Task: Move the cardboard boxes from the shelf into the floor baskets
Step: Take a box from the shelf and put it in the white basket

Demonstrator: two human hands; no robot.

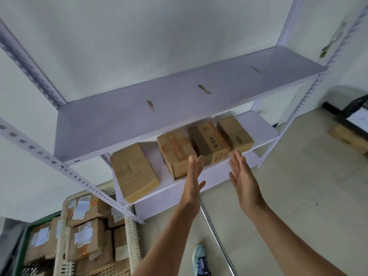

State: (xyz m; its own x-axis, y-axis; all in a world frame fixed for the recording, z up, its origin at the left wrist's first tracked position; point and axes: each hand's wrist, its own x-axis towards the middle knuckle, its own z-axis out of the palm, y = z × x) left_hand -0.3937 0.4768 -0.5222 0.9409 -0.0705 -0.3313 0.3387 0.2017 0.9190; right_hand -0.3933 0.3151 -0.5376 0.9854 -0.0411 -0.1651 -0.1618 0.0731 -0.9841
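Observation:
Several cardboard boxes stand in a row on the lower white shelf (264, 128): a large one at the left (133, 170), one with orange tape (176, 152), a darker one with printed marks (209, 142), and a smaller one at the right (236, 134). My left hand (194, 176) and my right hand (242, 176) are both open, palms facing each other, held just in front of the darker box, touching nothing. At lower left a cream floor basket (132, 248) holds several labelled boxes, and a green basket (22, 248) beside it holds more.
The bare upper shelf board (179, 104) hangs over the boxes. Perforated shelf posts (65, 168) cross the left side. A metal pole (217, 240) lies on the floor by my shoe (201, 259). A black crate (356, 104) and another box (348, 138) sit at the right.

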